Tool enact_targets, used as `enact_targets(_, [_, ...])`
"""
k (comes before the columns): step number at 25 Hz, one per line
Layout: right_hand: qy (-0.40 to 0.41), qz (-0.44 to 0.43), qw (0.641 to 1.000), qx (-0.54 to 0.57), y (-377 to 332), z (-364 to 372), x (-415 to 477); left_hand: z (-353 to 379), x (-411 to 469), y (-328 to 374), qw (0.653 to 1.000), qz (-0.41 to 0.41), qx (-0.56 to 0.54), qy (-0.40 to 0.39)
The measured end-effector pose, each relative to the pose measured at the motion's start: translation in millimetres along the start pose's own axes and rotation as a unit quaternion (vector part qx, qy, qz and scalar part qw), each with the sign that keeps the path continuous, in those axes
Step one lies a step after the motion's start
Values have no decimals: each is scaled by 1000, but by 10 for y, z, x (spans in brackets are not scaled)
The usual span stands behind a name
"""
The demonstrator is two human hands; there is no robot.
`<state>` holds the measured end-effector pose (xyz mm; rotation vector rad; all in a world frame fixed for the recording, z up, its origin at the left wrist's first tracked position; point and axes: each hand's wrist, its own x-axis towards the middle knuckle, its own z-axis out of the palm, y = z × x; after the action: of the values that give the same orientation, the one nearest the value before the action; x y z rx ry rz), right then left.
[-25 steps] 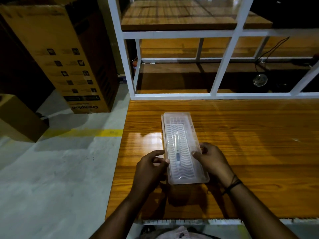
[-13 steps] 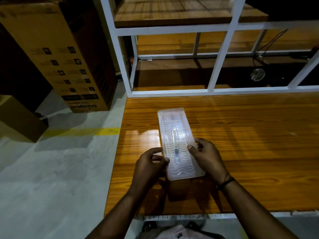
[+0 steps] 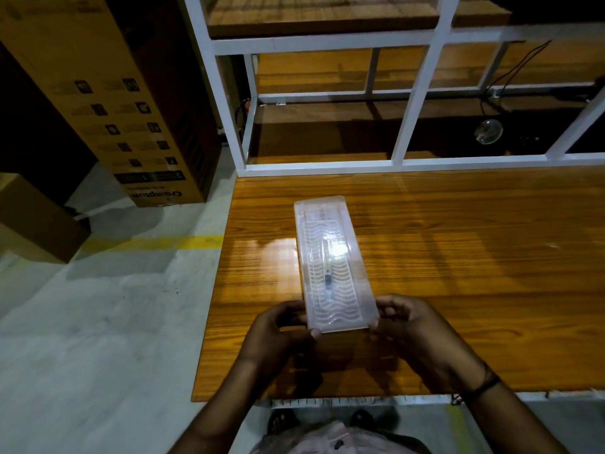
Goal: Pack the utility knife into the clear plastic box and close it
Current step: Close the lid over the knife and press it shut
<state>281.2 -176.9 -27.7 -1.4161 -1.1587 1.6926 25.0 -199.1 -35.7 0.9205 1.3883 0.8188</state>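
Observation:
A long clear plastic box (image 3: 340,290) with a wavy-ribbed lid lies lengthwise on the wooden table (image 3: 458,257), its lid down. Through the lid a slim utility knife (image 3: 328,273) shows as a pale strip with a dark slider. My left hand (image 3: 278,332) grips the box's near left corner, thumb on the front edge. My right hand (image 3: 409,326) grips the near right corner, fingers curled against the side. The box's near end seems raised slightly off the table.
A white metal frame (image 3: 412,99) with wooden shelves stands along the table's far edge. A tall cardboard carton (image 3: 108,99) and a smaller box (image 3: 36,217) stand on the concrete floor to the left. The table's left edge runs just beside the box.
Both hands slid back from the box's middle sides to its near corners. The box now reaches farther away from me on the table.

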Motion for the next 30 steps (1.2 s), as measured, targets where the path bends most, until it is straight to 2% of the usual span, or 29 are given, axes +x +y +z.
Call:
enact_targets(4, [40, -6, 999, -2, 27, 37, 14, 0, 38, -18, 1000, 9, -7, 4])
enact_targets(14, [36, 33, 996, 76, 121, 17, 113, 44, 37, -9, 991, -54, -123, 12])
enact_targets(20, [20, 56, 995, 79, 104, -25, 140, 51, 32, 57, 987, -78, -138, -9])
enact_targets(23, [34, 60, 997, 18, 53, -48, 196, -2, 92, 153, 989, -90, -111, -25])
enact_targets(27, [101, 42, 994, 24, -151, -5, 510, 8, 393, 311, 988, -96, -99, 68])
enact_targets(30, [115, 34, 991, 54, -327, 63, 806, 100, 596, 486, 986, -70, -128, 85])
